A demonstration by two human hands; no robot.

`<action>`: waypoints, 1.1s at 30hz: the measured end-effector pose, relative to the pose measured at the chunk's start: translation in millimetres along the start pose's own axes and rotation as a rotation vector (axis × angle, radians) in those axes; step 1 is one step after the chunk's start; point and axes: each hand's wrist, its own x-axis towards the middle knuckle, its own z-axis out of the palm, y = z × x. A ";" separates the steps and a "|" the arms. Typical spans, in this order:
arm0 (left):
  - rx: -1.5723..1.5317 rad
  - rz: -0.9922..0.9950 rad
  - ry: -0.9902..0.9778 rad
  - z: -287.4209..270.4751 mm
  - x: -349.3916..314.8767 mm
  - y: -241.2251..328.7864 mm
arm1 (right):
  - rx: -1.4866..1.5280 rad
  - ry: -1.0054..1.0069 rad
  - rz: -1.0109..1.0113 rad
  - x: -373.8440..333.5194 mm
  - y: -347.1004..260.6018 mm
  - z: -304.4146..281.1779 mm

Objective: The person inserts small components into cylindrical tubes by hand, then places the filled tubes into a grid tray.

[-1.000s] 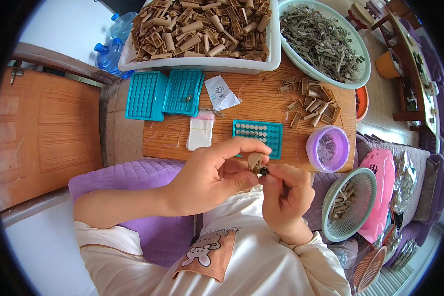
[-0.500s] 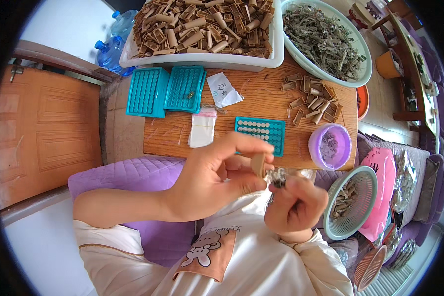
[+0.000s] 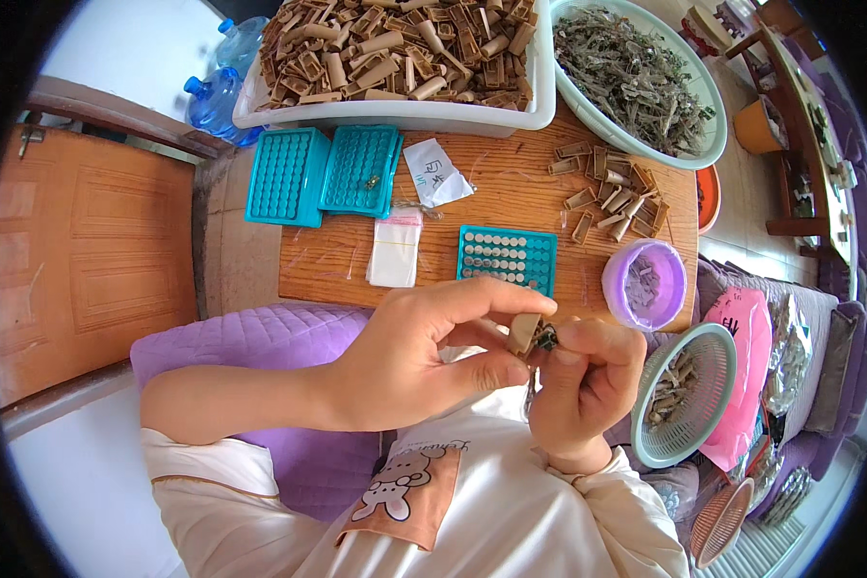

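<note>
Left hand [image 3: 424,361] pinched a tan, curved plastic shell [image 3: 523,332], held near a teal, rectangular plastic tray [image 3: 506,258]. Right hand [image 3: 588,380] gripped a small, dark part [image 3: 547,337] at the shell's right side — material and exact contact unclear. Loose fingertips could have dropped either piece; uneven pressure could have bent the part.

Dark piece [image 3: 547,338] partly inside right grip [image 3: 591,383], details too small.
</note>
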 end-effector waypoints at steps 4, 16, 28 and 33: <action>-0.006 0.094 0.051 2.4 2.3 -5.8 | 0.050 0.042 0.026 -1.5 -1.2 2.4; -0.055 0.171 0.101 3.6 0.2 -10.8 | -0.066 0.031 -0.017 -7.4 -1.3 6.7; -0.168 0.089 0.216 -2.6 5.8 -15.9 | -0.085 -0.210 -0.003 6.5 6.8 5.8; -0.262 -0.003 0.207 0.2 5.9 -9.8 | -0.063 -0.191 0.051 3.1 14.4 5.1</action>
